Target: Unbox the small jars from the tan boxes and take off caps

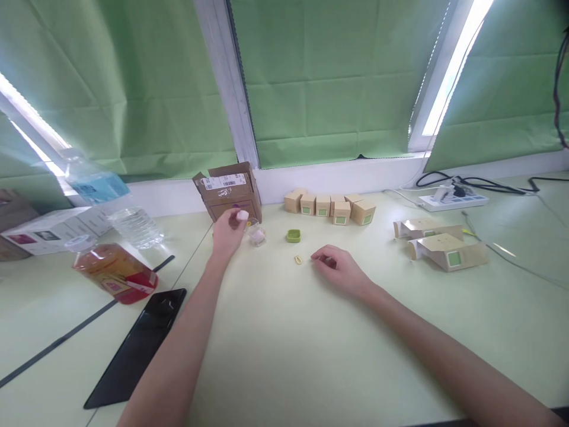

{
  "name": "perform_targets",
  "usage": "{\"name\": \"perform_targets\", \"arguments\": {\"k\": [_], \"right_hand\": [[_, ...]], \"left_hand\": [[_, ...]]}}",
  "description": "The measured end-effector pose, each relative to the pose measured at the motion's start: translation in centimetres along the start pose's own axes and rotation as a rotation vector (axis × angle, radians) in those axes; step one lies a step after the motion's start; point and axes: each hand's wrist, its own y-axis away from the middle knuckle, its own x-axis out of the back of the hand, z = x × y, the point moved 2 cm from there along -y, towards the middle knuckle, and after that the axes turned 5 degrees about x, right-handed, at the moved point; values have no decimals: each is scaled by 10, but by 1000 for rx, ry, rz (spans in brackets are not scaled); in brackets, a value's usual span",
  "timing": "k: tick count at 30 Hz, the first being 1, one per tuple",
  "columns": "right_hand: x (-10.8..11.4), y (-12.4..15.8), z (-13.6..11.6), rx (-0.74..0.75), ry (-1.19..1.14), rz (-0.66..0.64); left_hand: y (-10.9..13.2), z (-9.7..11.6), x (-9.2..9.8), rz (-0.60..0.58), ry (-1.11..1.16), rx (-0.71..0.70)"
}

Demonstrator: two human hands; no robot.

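My left hand is raised at the left, its thumb and fingers closed on a small whitish-pink block. Just right of it, a little clear plastic bag with pale pieces lies on the table. My right hand rests on the tabletop, fingers loosely bent and slightly apart from the thumb, with nothing visible in it. Left of its fingertips, not touching, lies a small pale-yellow ring. A small green tray sits farther back, between the two hands.
Several small cardboard boxes stand at the back, beside a larger brown carton. Opened boxes and a power strip lie right. At left are a drink bottle, a clear bottle and a black phone.
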Motion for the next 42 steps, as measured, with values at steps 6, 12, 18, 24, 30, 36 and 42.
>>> {"name": "perform_targets", "arguments": {"k": [6, 12, 18, 24, 30, 36, 42], "right_hand": [[2, -1, -5, -19, -23, 1], [2, -2, -3, -28, -28, -16], [1, -1, 2, -12, -23, -18], [1, -2, 2, 39, 24, 13], [2, -3, 8, 1, 24, 44], [1, -1, 5, 27, 33, -11], [1, -2, 6, 25, 23, -21]], "left_hand": [[-23, 17, -15, -131, -51, -21], [-18, 6, -19, -76, -118, 61], [9, 38, -14, -25, -158, -58], [84, 102, -59, -338, -156, -601], [94, 94, -90, -385, -387, -526], [78, 74, -69, -285, -523, -596], [65, 53, -58, -199, -590, -584]]}}
